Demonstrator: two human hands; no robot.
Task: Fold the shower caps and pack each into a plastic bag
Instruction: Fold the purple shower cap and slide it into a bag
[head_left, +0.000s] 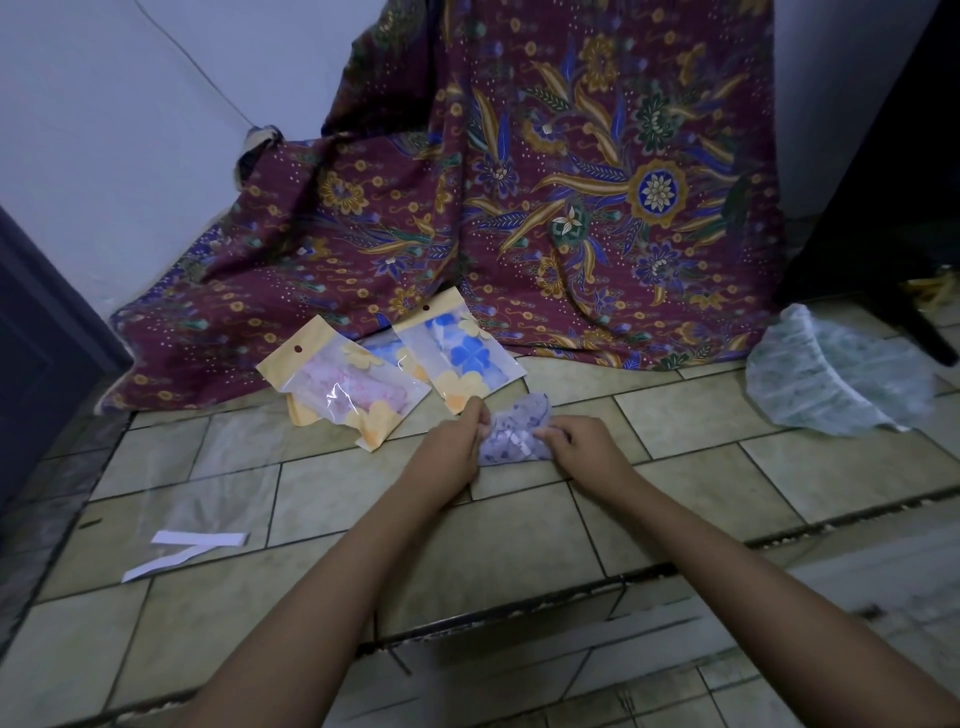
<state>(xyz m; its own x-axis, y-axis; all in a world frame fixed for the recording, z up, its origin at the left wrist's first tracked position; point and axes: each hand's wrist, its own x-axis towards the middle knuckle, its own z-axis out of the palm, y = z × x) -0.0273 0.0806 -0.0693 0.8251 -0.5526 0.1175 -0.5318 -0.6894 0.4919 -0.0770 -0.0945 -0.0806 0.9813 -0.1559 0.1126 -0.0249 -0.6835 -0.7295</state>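
Purple-patterned cap (511, 434) bunched on the tiled floor (675, 467), gripped between left hand (457, 441) and right hand (582, 444) fingers at either side.

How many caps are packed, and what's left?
The pink cap bag and blue cap bag look packed; a third may sit behind them. The left hand and right hand grip a purple-patterned cap, mid-fold. Still left: bagging it, then the loose cap at right.
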